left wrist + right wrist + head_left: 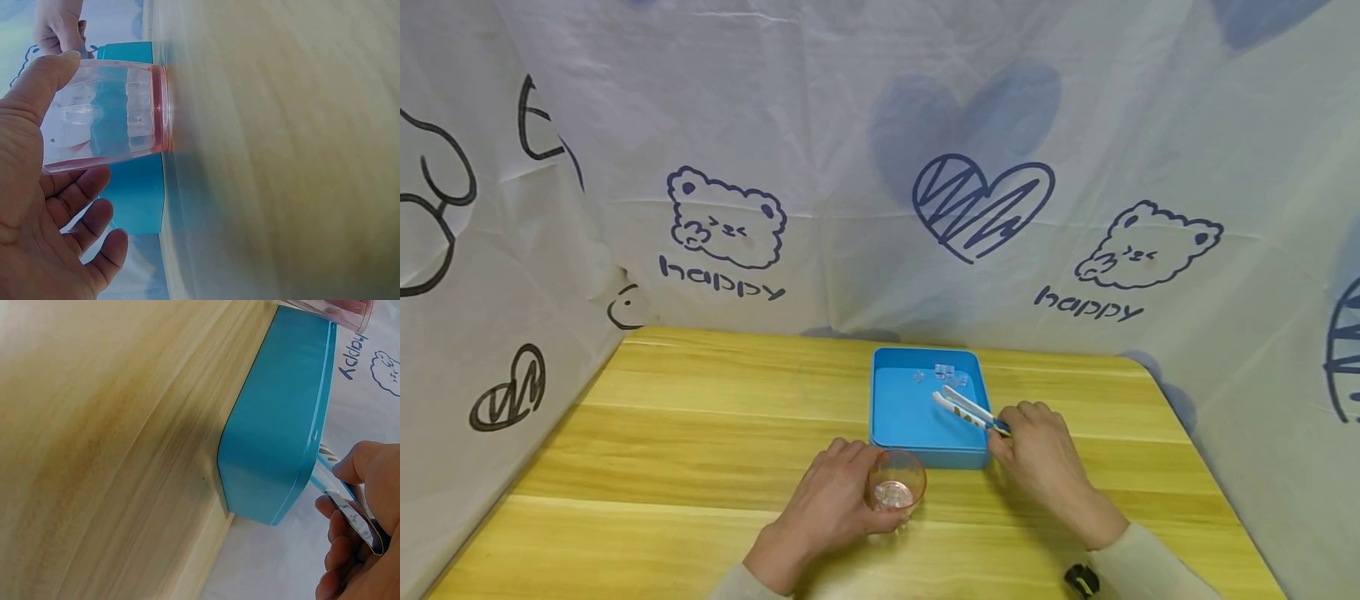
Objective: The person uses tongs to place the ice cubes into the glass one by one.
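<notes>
My left hand holds a clear, pink-tinted cup between thumb and fingers, and the cup stands upright on the table at the box's near edge. In the left wrist view the thumb lies on one side of the cup, with the other fingers loosely bent. My right hand pinches a pair of tweezers with white patterned arms. Their parted tips hang over a shallow blue box. Several small clear cubes lie toward the box's far side, apart from the tips. The right wrist view hides the tips behind the box wall.
Box and cup rest on a yellow wood-grain table. A white cloth printed with bears and hearts hangs behind and along the sides. Around the right wrist is a black band.
</notes>
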`<state>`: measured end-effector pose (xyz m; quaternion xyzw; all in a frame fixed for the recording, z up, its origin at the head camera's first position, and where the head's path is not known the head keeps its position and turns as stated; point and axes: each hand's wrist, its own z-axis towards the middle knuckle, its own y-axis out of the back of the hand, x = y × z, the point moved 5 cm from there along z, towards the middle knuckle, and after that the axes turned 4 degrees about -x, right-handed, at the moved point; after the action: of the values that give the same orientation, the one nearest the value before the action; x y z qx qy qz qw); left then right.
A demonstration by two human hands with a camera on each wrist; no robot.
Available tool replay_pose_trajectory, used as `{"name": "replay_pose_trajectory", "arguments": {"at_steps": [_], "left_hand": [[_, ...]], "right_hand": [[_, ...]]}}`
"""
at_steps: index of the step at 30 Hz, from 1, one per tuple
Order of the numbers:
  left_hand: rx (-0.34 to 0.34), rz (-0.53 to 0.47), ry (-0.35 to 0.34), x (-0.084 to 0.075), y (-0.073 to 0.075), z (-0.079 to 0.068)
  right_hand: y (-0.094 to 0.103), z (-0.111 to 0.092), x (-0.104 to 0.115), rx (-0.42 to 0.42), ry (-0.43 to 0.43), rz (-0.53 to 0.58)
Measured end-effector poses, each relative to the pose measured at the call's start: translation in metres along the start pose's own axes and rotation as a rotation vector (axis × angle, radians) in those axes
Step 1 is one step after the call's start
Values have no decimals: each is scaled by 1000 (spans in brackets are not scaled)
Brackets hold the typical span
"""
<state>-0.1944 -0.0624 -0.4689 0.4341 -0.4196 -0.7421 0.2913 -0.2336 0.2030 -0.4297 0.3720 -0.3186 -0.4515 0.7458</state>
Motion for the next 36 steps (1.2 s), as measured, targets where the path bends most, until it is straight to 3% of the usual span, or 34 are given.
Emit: {"name": "replay_pose_trajectory", "arguments": {"at_steps": [12,27,36], "left_hand": [[-7,-3,-3,1,2,0],[-2,-12,-1,1,2,1],[3,-11,3,1,1,0]], "right_hand": [[-7,14,5,2,13,-5],[-39,52,8,70,6,-89],[-55,59,8,112,21,-96]]}}
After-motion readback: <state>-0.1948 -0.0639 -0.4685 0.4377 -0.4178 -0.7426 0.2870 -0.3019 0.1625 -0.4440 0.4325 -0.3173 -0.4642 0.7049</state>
